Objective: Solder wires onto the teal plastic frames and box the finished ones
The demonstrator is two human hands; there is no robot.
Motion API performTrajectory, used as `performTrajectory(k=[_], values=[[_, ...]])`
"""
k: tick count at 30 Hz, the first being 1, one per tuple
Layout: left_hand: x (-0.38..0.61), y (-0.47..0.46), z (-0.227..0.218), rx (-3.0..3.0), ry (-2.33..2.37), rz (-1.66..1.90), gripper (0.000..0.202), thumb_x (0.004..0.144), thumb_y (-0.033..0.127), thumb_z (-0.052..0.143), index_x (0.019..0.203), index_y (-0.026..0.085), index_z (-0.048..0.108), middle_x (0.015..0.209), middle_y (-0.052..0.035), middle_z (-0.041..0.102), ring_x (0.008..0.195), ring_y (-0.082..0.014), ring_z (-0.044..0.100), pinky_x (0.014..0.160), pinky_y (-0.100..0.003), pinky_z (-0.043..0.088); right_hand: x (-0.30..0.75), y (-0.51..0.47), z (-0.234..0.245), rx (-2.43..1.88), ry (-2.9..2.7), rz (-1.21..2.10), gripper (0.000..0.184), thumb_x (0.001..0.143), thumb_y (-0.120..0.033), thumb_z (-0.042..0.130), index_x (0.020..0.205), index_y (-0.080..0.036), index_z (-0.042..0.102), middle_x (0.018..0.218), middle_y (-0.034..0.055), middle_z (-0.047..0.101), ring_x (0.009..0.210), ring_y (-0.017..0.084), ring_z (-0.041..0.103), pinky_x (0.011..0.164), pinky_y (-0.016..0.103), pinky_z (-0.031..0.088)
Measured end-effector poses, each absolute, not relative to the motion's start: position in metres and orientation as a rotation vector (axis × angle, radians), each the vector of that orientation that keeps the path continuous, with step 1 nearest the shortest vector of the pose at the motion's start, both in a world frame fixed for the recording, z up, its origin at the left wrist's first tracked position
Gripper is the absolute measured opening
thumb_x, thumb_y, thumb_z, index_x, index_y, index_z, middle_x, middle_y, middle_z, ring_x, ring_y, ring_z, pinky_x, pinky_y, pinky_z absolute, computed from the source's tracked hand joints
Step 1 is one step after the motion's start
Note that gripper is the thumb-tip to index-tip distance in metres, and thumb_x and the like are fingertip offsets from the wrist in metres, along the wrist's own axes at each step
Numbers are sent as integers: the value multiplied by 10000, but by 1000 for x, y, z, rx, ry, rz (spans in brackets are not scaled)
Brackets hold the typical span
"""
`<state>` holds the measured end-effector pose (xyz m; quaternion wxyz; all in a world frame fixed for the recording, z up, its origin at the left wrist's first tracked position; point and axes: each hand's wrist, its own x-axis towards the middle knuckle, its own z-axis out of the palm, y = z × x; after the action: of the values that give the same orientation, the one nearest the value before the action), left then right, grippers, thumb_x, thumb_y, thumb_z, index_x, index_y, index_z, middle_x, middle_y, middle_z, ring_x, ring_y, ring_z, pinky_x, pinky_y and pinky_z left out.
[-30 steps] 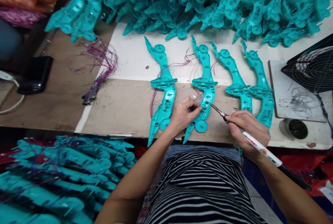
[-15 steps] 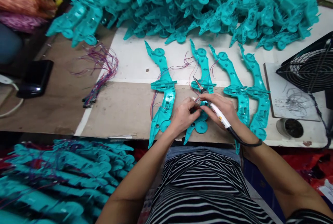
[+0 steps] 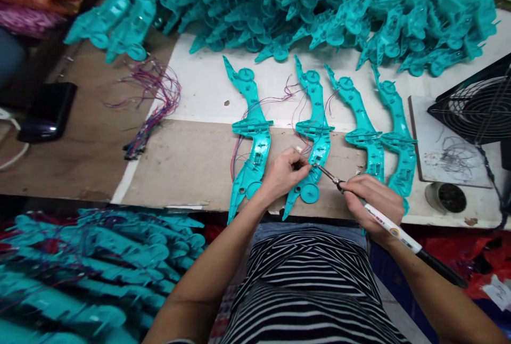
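My right hand (image 3: pixel 373 205) grips a white soldering iron (image 3: pixel 393 231), its metal tip pointing left onto the lower half of a teal plastic part (image 3: pixel 316 100). At that same spot my left hand (image 3: pixel 288 172) has thumb and forefinger pinched together; thin red and blue wires (image 3: pixel 306 147) run to the fingers, though the pinched end is hidden. The part lies flat on the table. To its left rests a similar teal part (image 3: pixel 252 144) with wires across it. Two more teal parts (image 3: pixel 356 109) lie to the right, partly behind my right hand.
A large heap of teal parts (image 3: pixel 271 8) fills the back. A wire bundle (image 3: pixel 147 104) and a black phone-like object (image 3: pixel 48 112) lie left. On the right are a black fan (image 3: pixel 475 104), a board with wire scraps (image 3: pixel 455 157) and a small round tin (image 3: pixel 445 197). More wired parts (image 3: pixel 91 269) sit below the table.
My right hand has moved right and turned the soldering iron, so its tip now points left onto the part rather than away up the table. My left hand stays nearly in place.
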<state>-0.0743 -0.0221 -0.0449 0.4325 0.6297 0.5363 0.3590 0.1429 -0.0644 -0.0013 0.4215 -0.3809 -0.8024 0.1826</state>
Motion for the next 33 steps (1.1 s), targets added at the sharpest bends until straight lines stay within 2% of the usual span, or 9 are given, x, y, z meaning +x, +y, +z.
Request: performTrajectory(k=[17,27,33], values=[[-73,-22,-44,1556,1344,912,93,764,135,680,677,159,661,679,20,545,614,-98,471,601,-229,417,145,-64,-9,-848,-2061,413,258,826,-34,622,1021,-190,685,730,36,664,711,161,634,648,305,548],[-73,-23,-45,1557,1341,907,91,767,152,664,679,163,649,687,13,550,640,-109,485,625,-241,429,149,-65,-3,-910,-2004,442,265,825,-35,628,1031,-184,701,793,53,674,744,167,633,670,317,538],[-73,-22,-41,1536,1359,870,88,761,152,655,674,163,643,700,11,552,639,-110,485,620,-243,424,145,-60,2,-977,-1950,484,251,856,-79,627,1037,-227,720,785,41,686,753,178,650,690,333,539]])
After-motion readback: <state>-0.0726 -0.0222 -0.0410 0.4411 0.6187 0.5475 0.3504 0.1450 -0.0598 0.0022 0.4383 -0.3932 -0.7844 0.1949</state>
